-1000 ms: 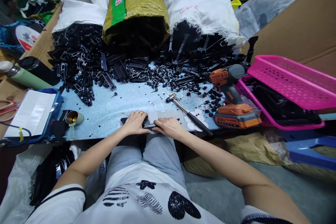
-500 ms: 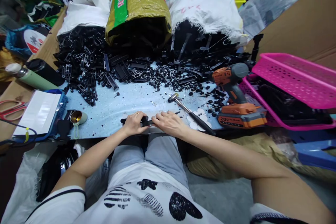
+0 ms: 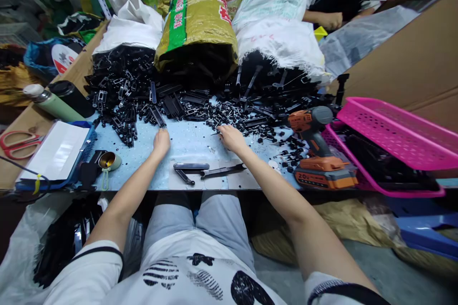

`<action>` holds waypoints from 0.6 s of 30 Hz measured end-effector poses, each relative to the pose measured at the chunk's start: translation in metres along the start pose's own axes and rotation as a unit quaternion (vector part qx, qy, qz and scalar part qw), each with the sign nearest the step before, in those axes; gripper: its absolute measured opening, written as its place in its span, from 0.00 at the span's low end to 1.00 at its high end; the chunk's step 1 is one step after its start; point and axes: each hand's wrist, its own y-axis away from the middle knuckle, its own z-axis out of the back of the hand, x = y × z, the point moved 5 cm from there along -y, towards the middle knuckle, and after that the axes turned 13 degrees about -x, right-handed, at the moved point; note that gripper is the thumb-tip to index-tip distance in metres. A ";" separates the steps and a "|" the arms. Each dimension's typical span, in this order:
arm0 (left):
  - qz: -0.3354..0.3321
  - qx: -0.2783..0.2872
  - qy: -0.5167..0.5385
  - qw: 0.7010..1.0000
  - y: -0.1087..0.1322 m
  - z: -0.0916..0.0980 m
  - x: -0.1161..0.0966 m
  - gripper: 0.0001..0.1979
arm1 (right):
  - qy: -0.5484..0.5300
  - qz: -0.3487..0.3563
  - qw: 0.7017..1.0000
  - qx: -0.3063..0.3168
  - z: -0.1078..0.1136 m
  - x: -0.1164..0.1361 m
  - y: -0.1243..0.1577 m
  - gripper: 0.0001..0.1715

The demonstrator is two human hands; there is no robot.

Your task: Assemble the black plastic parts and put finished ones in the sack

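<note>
My left hand (image 3: 161,141) reaches forward to the near edge of the heap of black plastic strips (image 3: 121,100). Its fingers are curled on the end of one long black strip (image 3: 157,116). My right hand (image 3: 231,137) is stretched to the scatter of small black pins (image 3: 232,112), fingertips pinched together among them; what they hold is too small to see. Behind both hands, near the table's front edge, lie a black bar (image 3: 191,166) and a thin black hinged piece (image 3: 222,170), both untouched.
An orange cordless drill (image 3: 315,150) stands right of my right arm, beside stacked pink baskets (image 3: 393,128). Three open sacks (image 3: 196,24) spill black parts at the back. At the left are a green bottle (image 3: 53,105), a blue tray (image 3: 57,152), red scissors (image 3: 17,142) and a small brass cup (image 3: 107,161). Another person's arm (image 3: 322,19) shows at the far back.
Both hands let go of the black pieces at the front edge and moved forward, the left to the strip heap, the right to the small pins. The camera tilted up a little.
</note>
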 end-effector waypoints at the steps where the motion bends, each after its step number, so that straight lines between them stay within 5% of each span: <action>1: -0.008 -0.004 0.010 1.000 0.010 0.004 0.000 0.09 | 0.003 0.001 1.000 0.014 -0.006 -0.002 -0.010 0.16; 5: -0.028 -0.056 0.156 0.986 0.075 0.030 -0.007 0.10 | -0.060 -0.002 0.998 0.029 -0.015 -0.001 -0.011 0.15; 9: -0.034 -0.110 0.253 0.961 0.121 0.051 -0.010 0.10 | -0.215 0.001 0.977 -0.011 0.010 0.010 0.021 0.14; 13: -0.048 -0.131 0.245 0.959 0.128 0.061 -0.008 0.10 | -0.300 -0.021 0.954 -0.002 0.038 0.027 0.047 0.12; 18: -0.119 -0.086 0.227 0.963 0.129 0.064 -0.013 0.10 | -0.325 -0.037 0.942 0.077 0.046 0.051 0.055 0.07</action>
